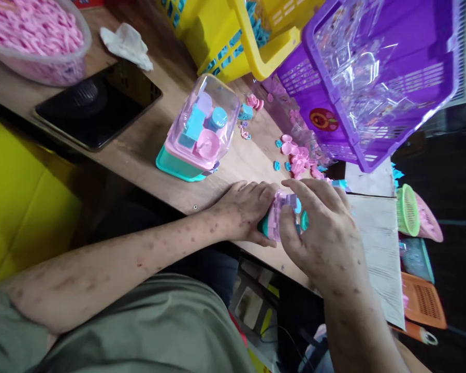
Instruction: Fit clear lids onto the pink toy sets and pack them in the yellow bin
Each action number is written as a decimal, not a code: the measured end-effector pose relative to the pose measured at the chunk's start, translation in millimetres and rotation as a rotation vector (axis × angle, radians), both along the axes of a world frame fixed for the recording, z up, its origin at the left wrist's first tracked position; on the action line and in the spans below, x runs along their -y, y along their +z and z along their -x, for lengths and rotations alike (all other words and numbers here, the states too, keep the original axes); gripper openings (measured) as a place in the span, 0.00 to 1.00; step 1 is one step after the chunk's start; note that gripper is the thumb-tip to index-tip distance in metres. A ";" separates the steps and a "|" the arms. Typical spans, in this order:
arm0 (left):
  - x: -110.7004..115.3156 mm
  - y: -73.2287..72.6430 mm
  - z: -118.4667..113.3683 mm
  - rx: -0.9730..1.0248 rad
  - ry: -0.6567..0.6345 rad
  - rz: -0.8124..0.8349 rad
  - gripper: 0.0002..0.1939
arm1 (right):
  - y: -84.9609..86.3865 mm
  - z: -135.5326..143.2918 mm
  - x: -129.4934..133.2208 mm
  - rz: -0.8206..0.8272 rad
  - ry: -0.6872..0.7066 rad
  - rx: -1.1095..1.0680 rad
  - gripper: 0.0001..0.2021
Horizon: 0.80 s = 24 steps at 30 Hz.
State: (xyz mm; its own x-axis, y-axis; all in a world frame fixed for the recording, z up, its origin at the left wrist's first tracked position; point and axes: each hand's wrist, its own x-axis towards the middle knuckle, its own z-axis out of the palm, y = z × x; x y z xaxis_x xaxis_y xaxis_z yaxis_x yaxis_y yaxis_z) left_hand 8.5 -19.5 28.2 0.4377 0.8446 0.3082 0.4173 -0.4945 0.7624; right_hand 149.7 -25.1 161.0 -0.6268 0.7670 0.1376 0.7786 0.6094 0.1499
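My left hand (246,207) is closed around one end of a small pink-and-teal plastic toy case (274,220) at the table's near edge. On the other side of it is my right hand (326,228), thumb and forefinger curled about a purple part (289,201) of the case. The right hand's other fingers hide much of what lies beneath. Left of the hands stands a similar teal-and-pink case (184,168) under a clear lid (213,85), with small blue, purple and pink pieces inside.
Loose pink pieces (300,160) lie beyond my hands. Behind stand a yellow basket (202,36) and a purple basket (419,46) with clear plastic parts. A dark tablet (101,103), white tissue (126,45) and tub (58,72) of pink pieces are at left; cardboard (376,248) is at right.
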 end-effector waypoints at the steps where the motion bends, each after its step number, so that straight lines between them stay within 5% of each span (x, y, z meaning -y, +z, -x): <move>1: 0.3 0.4 -0.8 -0.001 0.002 0.011 0.51 | 0.3 -0.5 1.0 -0.001 -0.002 0.001 0.19; 14: 0.7 8.6 1.6 -0.005 -0.010 0.050 0.53 | 2.1 -4.4 3.0 0.034 -0.078 -0.023 0.18; 24: -2.0 -2.3 -4.4 0.117 -0.008 0.023 0.57 | -8.5 -19.9 -6.8 0.160 -0.071 -0.123 0.18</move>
State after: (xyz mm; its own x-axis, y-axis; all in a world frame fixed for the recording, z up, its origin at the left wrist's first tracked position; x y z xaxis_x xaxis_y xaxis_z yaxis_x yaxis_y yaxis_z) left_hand 13.0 -17.6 25.8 0.4063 0.8490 0.3379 0.3207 -0.4788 0.8172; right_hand 169.6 -18.2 152.5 -0.5563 0.8269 0.0823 0.8270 0.5606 -0.0433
